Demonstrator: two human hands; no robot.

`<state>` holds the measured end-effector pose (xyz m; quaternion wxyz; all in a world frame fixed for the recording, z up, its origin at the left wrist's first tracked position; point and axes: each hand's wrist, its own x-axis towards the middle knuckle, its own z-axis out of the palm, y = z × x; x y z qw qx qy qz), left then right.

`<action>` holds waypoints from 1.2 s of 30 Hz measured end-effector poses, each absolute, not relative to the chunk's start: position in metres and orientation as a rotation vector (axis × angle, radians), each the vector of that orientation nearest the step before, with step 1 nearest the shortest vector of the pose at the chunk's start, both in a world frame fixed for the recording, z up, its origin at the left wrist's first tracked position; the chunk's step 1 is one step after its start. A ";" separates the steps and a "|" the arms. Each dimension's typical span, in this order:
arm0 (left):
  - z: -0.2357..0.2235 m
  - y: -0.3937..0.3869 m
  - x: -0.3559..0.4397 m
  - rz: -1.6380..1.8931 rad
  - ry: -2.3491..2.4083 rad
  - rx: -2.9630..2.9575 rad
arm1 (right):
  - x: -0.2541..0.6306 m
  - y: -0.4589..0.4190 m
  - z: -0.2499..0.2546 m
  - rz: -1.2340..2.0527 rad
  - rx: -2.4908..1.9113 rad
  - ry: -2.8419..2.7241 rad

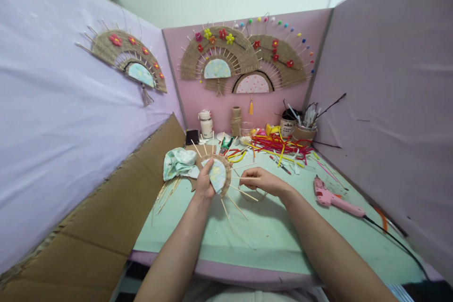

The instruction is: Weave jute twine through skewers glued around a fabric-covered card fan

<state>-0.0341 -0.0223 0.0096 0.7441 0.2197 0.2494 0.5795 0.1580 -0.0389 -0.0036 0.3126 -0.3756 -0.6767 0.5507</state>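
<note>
Centrally in the head view, an unfinished fan [228, 172] is held above the pale green table [279, 245], its thin sticks [241, 208] spread upward, rightward and downward. The fan's cloth-covered centre is gripped by the left hand [206, 181], with the thumb laid across the front. Beside the sticks, the right hand [260, 181] is observed with fingertips pinched together on a strand of twine [261, 196], which is looped beneath the hand. A crumpled printed cloth [179, 163] is noted to the left of the fan, with loose sticks [169, 193] placed just below it. A pink glue gun [336, 202] is found lying at the right, well apart from the fan. Red pipe cleaners [276, 144] are heaped toward the back, and a twine spool [236, 121] is seen standing near the rear panel [219, 108].
</note>
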 end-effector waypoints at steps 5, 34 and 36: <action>0.009 -0.023 -0.034 1.268 0.543 0.466 | 0.159 -0.043 0.001 1.474 -0.990 -1.847; 0.007 -0.010 -0.045 1.604 0.636 0.365 | 0.168 -0.035 -0.001 1.421 -0.979 -1.513; 0.008 -0.010 -0.045 1.578 0.605 0.328 | 0.155 -0.042 -0.002 1.460 -1.042 -1.700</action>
